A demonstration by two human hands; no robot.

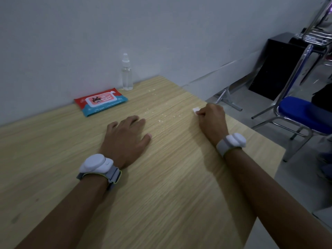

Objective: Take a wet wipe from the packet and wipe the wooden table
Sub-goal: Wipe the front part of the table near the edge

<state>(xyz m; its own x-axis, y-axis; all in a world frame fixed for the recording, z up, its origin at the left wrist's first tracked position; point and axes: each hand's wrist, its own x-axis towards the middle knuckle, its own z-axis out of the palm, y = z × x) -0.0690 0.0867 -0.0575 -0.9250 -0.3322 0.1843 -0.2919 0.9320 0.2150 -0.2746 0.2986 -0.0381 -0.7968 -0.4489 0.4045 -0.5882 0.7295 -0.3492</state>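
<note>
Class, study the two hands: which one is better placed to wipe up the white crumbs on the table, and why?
Probably the right hand: it already grips the wet wipe, just right of the crumbs. The left hand lies flat on the wooden table, holding nothing.

clear spray bottle [127, 74] upper middle by the wall | blue-seat chair [298, 112] right edge | black box [274, 67] upper right

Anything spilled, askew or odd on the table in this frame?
Yes: small white crumbs lie scattered on the table between the hands, from near the bottle toward the middle. The right hand grips a balled wipe; the left hand rests flat. The packet lies flat by the wall.
</note>
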